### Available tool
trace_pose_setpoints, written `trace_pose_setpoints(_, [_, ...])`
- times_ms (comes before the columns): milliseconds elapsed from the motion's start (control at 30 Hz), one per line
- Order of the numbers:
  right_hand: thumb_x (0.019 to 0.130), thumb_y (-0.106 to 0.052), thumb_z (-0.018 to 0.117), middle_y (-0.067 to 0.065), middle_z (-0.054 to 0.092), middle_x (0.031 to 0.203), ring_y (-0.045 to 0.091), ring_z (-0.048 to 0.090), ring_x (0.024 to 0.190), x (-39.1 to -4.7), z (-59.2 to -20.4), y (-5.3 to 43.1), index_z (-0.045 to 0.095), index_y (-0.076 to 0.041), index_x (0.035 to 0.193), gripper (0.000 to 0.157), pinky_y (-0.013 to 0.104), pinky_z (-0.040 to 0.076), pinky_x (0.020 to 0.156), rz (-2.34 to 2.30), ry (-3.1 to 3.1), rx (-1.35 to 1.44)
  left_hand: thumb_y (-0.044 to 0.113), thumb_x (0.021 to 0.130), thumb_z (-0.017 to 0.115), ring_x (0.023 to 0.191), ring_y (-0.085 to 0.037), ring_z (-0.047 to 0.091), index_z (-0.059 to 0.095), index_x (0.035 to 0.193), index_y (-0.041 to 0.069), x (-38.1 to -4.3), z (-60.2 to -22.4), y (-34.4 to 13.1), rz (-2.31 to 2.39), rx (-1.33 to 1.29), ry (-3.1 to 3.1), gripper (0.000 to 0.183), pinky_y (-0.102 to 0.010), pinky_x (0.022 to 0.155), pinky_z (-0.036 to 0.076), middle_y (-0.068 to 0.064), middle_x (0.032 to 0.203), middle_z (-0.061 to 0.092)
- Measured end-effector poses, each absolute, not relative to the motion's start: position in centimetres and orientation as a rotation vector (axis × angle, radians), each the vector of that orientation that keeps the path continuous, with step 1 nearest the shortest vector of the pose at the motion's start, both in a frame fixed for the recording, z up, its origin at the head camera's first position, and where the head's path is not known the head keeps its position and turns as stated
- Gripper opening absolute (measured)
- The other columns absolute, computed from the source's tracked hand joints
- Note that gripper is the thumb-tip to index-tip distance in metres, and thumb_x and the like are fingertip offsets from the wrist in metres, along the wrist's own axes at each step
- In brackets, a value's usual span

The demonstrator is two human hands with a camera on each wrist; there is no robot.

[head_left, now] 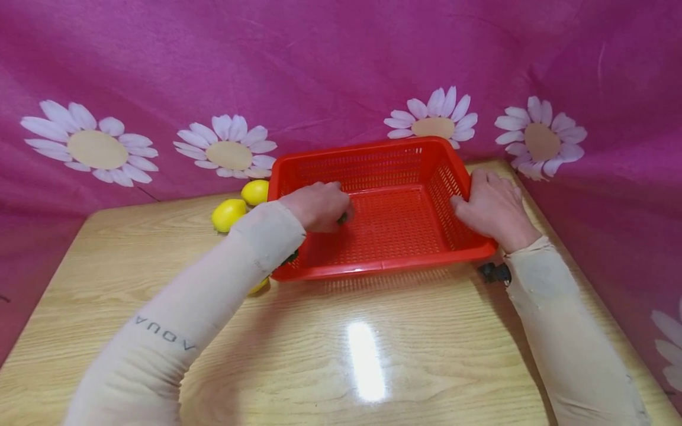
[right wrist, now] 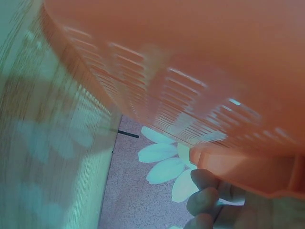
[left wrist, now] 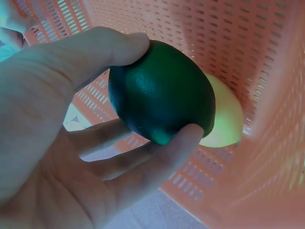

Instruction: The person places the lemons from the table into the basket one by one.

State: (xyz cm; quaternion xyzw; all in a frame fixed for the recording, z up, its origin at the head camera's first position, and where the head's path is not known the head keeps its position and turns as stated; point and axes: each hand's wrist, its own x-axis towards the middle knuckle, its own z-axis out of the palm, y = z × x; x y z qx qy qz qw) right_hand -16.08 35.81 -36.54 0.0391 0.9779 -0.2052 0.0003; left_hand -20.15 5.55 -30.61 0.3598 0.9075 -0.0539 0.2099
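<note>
A red plastic basket [head_left: 383, 266] with slotted walls stands toward the back of the wooden table. Reaching over its left side, my left hand [head_left: 318, 207] holds a smooth, dark green rounded fruit [left wrist: 162, 90] between thumb and fingers, above the basket floor. Only a sliver of this fruit shows in the head view. Behind it in the left wrist view, a yellow fruit [left wrist: 225, 114] appears against the basket wall, partly covered. My right hand [head_left: 494, 207] grips the basket's right rim, thumb on the inside and fingers outside; the curled fingertips [right wrist: 202, 200] show under the rim in the right wrist view.
Two yellow lemons [head_left: 229, 215] lie on the table [head_left: 415, 349] left of the basket. Part of another yellow fruit [head_left: 259, 287] peeks out beneath the left forearm. A pink cloth [head_left: 330, 71] with daisies hangs behind the table and along its right side.
</note>
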Motion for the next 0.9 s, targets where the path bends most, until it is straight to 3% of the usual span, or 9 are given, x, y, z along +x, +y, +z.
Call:
trace_pose_setpoints(133, [0.091, -0.028, 0.062, 0.027, 0.052, 0.113, 0.045, 0.045, 0.104, -16.1, -36.4, 35.8, 0.047, 0.008, 0.124, 0.052, 0.062, 0.038, 0.092, -0.634, 3.063, 0.129, 0.020, 0.092, 0.079, 0.107, -0.024, 0.054, 0.075, 0.118, 0.018, -20.4, -31.0, 5.6, -0.160, 0.941, 2.519, 0.027, -0.033, 0.091, 0.054, -0.006, 0.113, 0.064])
trace_pose_setpoints(233, [0.090, -0.026, 0.065, 0.027, 0.052, 0.113, 0.044, 0.045, 0.104, -16.1, -36.4, 35.7, 0.046, 0.008, 0.124, 0.052, 0.061, 0.038, 0.092, -0.641, 3.057, 0.138, 0.021, 0.091, 0.079, 0.105, -0.024, 0.057, 0.075, 0.121, 0.018, -20.6, -31.2, 5.6, -0.159, 0.930, 2.518, 0.030, -0.034, 0.093, 0.055, -0.007, 0.113, 0.067])
trace_pose_setpoints(567, [0.088, -0.026, 0.066, 0.026, 0.052, 0.113, 0.043, 0.045, 0.104, -16.0, -36.5, 35.7, 0.046, 0.007, 0.125, 0.053, 0.061, 0.038, 0.094, -0.648, 3.055, 0.146, 0.022, 0.090, 0.080, 0.089, -0.022, 0.067, 0.076, 0.115, 0.019, -20.6, -32.3, 5.7, -0.196, 0.840, 2.614, 0.025, -0.036, 0.091, 0.063, -0.003, 0.103, 0.073])
trace_pose_setpoints(900, [0.088, -0.026, 0.066, 0.026, 0.053, 0.112, 0.044, 0.045, 0.104, -16.0, -36.4, 35.7, 0.047, 0.007, 0.123, 0.052, 0.061, 0.037, 0.094, -0.642, 3.068, 0.145, 0.021, 0.092, 0.078, 0.094, -0.024, 0.066, 0.076, 0.112, 0.018, -20.6, -33.1, 5.8, -0.257, 0.815, 2.597, 0.021, -0.040, 0.101, 0.059, -0.005, 0.108, 0.074])
